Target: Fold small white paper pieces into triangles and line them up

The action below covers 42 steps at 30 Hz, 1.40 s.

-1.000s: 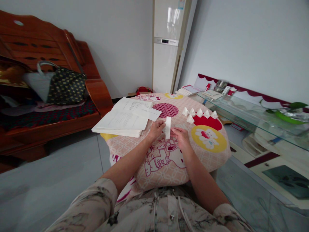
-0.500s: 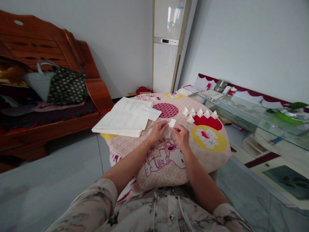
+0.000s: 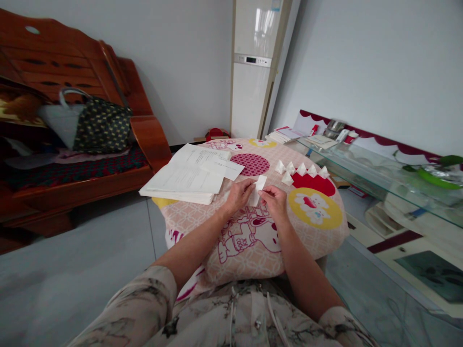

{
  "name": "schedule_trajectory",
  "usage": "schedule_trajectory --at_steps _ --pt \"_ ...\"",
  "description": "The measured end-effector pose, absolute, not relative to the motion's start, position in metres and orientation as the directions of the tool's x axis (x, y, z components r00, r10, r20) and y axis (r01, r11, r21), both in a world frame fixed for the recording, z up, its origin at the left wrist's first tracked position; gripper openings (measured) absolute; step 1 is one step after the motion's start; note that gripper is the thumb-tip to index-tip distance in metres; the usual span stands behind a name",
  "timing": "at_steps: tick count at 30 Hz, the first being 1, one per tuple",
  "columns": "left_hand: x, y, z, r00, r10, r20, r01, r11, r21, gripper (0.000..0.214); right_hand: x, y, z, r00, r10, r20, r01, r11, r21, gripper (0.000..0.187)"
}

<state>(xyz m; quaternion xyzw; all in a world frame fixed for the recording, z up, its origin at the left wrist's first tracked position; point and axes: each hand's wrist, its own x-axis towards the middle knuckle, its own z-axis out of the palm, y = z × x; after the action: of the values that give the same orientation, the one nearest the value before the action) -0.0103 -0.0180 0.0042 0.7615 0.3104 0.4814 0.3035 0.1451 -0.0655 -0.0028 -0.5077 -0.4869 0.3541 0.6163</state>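
Item one on my list from here: a small white paper strip (image 3: 259, 188), held just above the round cloth-covered table (image 3: 318, 236). The left hand (image 3: 238, 195) and right hand (image 3: 275, 202) each close their fingertips on it, one at either side. On the table I also list a stack of papers (image 3: 184, 179) left of the hands and a row of folded paper pieces (image 3: 301, 169) to their right, apart from them. Off the table I note a dotted bag (image 3: 99, 126) on a wooden bench (image 3: 148, 140).
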Motion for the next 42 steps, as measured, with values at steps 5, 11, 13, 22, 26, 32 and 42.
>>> schedule_trajectory --at_steps 5,11,13,22,26,32,42 --pt "-0.009 -0.019 0.001 0.434 0.712 0.552 0.124 -0.654 0.746 0.032 0.142 -0.069 0.001 0.289 0.931 0.222 -0.022 0.238 -0.971 0.025" --pt "-0.011 -0.023 0.008 0.433 0.754 0.494 -0.057 -0.524 0.85 0.052 0.143 -0.074 0.012 0.237 0.947 0.217 -0.222 0.271 -0.937 0.014" --pt "-0.012 -0.021 0.01 0.419 0.777 0.47 -0.115 -0.468 0.876 0.052 0.146 -0.075 0.013 0.199 0.956 0.215 -0.212 0.256 -0.943 0.013" --pt "-0.014 -0.016 0.006 0.569 0.737 0.364 -0.06 -0.404 0.913 0.039 0.151 -0.073 0.01 0.153 0.969 0.195 -0.134 0.216 -0.967 0.014" --pt "-0.014 -0.014 0.009 0.536 0.76 0.367 -0.062 -0.399 0.915 0.035 0.151 -0.073 0.014 0.164 0.971 0.173 -0.116 0.193 -0.974 0.016" --pt "-0.017 -0.018 0.016 0.618 0.755 0.219 -0.147 -0.163 0.976 0.038 0.153 -0.071 0.01 0.126 0.975 0.181 -0.07 0.191 -0.979 0.013" --pt "-0.019 -0.017 0.013 0.6 0.784 0.159 -0.239 -0.014 0.971 0.04 0.151 -0.073 0.008 0.096 0.981 0.17 -0.105 0.18 -0.978 0.028"
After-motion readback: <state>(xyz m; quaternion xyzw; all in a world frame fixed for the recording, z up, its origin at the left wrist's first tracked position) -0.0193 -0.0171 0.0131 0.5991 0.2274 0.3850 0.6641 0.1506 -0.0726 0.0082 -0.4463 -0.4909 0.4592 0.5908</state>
